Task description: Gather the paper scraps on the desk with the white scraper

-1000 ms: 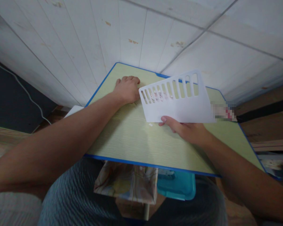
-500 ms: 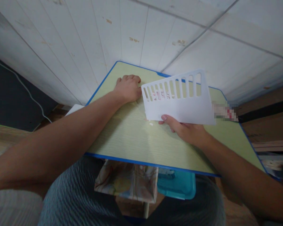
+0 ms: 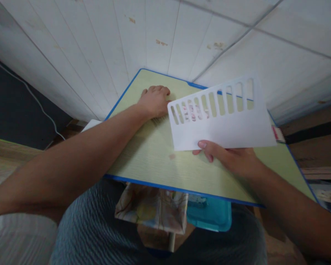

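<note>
My right hand grips the lower edge of a white paper sheet, thumb on top and fingers underneath. A row of several long rounded slots is cut along the sheet's upper part. It is held tilted above a pale yellow-green table with a blue edge. Through some of the slots I see small reddish and dark marks on or near the tabletop, too small to make out. My left hand rests palm down on the table, just left of the sheet's corner. Its fingers point away to the right, slightly bent and apart.
A white plank wall with a grey cable stands behind the table. Below the front edge are a patterned fabric box and a teal plastic container. A dark panel is at left; brown cardboard lies at right.
The sheet in my right hand has shifted right and a little nearer, now facing me more broadly. My left hand stays on the table. The whole view has shifted slightly.
</note>
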Demonstrator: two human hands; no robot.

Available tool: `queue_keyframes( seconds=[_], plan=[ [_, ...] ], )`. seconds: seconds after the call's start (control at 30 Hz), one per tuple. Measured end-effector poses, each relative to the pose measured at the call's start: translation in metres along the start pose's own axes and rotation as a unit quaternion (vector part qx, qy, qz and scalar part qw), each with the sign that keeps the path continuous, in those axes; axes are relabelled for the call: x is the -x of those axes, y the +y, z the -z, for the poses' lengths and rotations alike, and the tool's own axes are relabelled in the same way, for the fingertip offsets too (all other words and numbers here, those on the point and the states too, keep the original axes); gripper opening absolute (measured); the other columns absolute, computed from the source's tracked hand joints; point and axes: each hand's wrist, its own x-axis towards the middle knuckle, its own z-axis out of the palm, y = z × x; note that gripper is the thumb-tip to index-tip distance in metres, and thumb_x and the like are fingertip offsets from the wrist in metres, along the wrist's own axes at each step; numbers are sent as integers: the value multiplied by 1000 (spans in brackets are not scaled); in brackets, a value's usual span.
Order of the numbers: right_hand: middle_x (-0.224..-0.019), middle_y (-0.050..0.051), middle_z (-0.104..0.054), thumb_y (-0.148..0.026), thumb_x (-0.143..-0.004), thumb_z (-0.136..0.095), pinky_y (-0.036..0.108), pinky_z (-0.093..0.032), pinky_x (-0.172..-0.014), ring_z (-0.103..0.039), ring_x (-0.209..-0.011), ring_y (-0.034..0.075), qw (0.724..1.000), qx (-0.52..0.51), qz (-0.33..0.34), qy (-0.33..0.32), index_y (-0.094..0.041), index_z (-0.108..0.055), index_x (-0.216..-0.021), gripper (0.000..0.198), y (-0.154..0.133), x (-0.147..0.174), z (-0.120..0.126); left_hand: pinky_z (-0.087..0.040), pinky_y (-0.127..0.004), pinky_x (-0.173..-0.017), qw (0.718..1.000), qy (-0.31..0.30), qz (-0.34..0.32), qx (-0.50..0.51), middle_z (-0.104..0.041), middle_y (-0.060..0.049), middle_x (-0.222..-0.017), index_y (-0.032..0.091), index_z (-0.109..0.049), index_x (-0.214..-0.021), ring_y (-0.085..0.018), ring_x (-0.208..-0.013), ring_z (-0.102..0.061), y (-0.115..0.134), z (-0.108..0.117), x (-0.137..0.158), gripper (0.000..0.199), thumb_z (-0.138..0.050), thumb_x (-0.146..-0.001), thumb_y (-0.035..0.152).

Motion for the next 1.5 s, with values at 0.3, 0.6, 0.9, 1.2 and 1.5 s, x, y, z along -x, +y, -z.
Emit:
queue_keyframes(
  seconds=[0.3,0.6,0.9,1.2,1.5],
  plan=[
    [-67,6,-79,-56,-98,-81,41,-62,-68,-67,-58,22,987,-107,-80,87,-25,-82,-71,40,-21,13,-19,-41,-60,-136,999,-12,-20,-42,-60,-17,-175,21,-67,-165,-40,-163,-52,11,11,17,56,-57,-111,34],
    [-87,11,-88,-68,-95,-78,42,-65,-79,-74,-69,24,949,-185,-141,214,-22,-79,-88,47,3,52,-78,-39,-58,-140,999,-39,-7,-29,-60,-18,-176,17,-66,-164,-40,-167,-51,0,28,93,57,-57,-112,40],
    [-78,9,-84,-65,-93,-77,40,-65,-78,-73,-69,24,965,-140,-129,182,-24,-76,-79,43,-6,50,-74,-39,-61,-137,999,15,-22,-32,-64,-16,-173,23,-69,-157,-39,-164,-52,3,22,121,48,-54,-114,38],
    [-80,12,-84,-60,-91,-83,42,-65,-72,-71,-67,24,972,-169,-88,137,-22,-78,-85,39,-3,57,-70,-41,-59,-134,999,28,-14,-33,-67,-17,-167,22,-70,-152,-39,-161,-54,8,23,121,45,-53,-115,41],
    [-87,13,-88,-54,-93,-83,39,-59,-68,-65,-63,19,971,-194,-52,129,-20,-78,-96,34,4,49,-72,-44,-60,-130,998,49,-21,-36,-70,-18,-164,22,-72,-150,-39,-157,-58,13,22,124,44,-51,-116,41]
  ],
)
